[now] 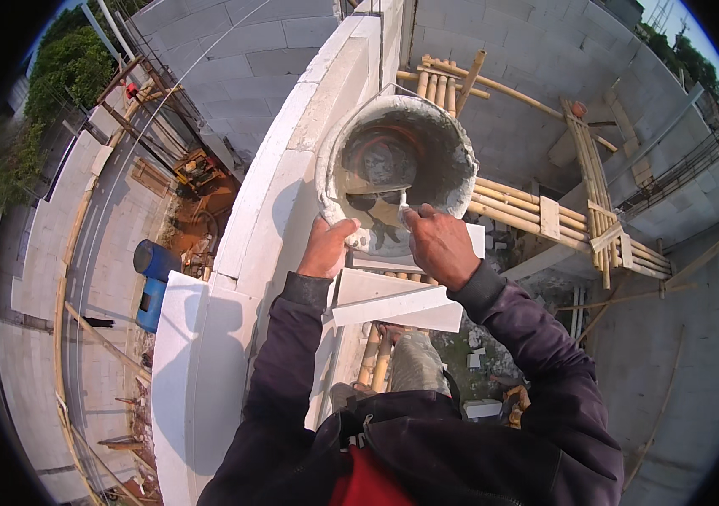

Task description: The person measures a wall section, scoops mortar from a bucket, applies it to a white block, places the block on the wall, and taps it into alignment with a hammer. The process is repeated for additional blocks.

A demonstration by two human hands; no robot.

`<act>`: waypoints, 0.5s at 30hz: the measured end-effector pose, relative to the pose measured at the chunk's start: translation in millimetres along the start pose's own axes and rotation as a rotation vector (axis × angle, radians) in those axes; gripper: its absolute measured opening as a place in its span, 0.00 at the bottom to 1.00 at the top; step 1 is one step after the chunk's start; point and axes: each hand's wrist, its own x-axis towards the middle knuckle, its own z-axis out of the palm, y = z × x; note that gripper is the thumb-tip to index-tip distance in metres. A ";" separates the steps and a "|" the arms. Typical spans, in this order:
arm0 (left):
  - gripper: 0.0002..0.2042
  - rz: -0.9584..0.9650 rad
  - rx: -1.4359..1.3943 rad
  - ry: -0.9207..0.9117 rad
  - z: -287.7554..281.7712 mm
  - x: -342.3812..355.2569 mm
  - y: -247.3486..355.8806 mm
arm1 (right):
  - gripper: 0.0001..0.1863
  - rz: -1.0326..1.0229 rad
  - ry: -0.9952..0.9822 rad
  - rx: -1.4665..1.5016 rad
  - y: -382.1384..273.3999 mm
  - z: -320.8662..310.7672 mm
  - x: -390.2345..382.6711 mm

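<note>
A mortar-caked bucket [351,152] with a wire handle sits ahead of me beside the top of the white block wall [266,202]. My left hand [325,244] grips the bucket's near left rim. My right hand [439,244] is closed on the handle of a trowel [376,191], whose blade is inside the bucket over wet grey mix at the bottom. Loose white block pieces [397,308] lie just below the bucket on bamboo poles [372,358].
Bamboo scaffolding [528,215] spans the right side, above rubble on the ground [473,358]. Left of the wall, far below, are blue barrels [157,261], a yellow machine [195,173] and leaning poles. Block walls [283,51] surround both sides.
</note>
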 end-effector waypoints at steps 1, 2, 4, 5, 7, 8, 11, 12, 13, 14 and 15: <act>0.16 0.044 0.005 -0.025 2.1 -10.8 16.7 | 0.14 -0.039 -0.019 -0.031 -8.3 -26.0 -6.2; 0.16 0.085 0.007 -0.046 3.4 -25.1 32.0 | 0.13 0.023 -0.004 -0.030 -21.7 -50.6 -8.1; 0.20 0.123 0.040 -0.124 1.0 -40.3 54.3 | 0.15 0.068 0.194 -0.096 -43.2 -79.8 1.6; 0.20 0.126 0.063 -0.141 -3.4 -53.3 60.4 | 0.15 0.072 0.292 -0.099 -54.6 -87.0 3.9; 0.21 0.147 0.128 -0.207 -2.2 -67.8 79.4 | 0.16 -0.020 0.350 -0.137 -80.0 -90.9 -6.0; 0.20 0.202 0.076 -0.216 7.6 -80.3 89.9 | 0.16 -0.066 0.376 -0.153 -88.3 -93.2 -12.1; 0.20 0.227 0.074 -0.222 20.1 -101.9 118.9 | 0.12 -0.055 0.125 -0.137 -100.5 -119.7 -42.4; 0.20 0.243 0.082 -0.224 19.6 -107.8 123.6 | 0.11 -0.008 0.145 -0.132 -103.9 -135.9 -50.2; 0.20 0.260 0.090 -0.225 18.2 -111.7 127.7 | 0.09 0.037 0.165 -0.127 -109.0 -151.6 -55.4; 0.21 0.276 0.095 -0.227 18.3 -113.8 130.0 | 0.11 0.104 0.227 -0.134 -112.6 -163.2 -55.2; 0.21 0.279 0.100 -0.231 19.2 -117.8 128.2 | 0.12 0.095 0.290 -0.134 -117.1 -172.1 -54.4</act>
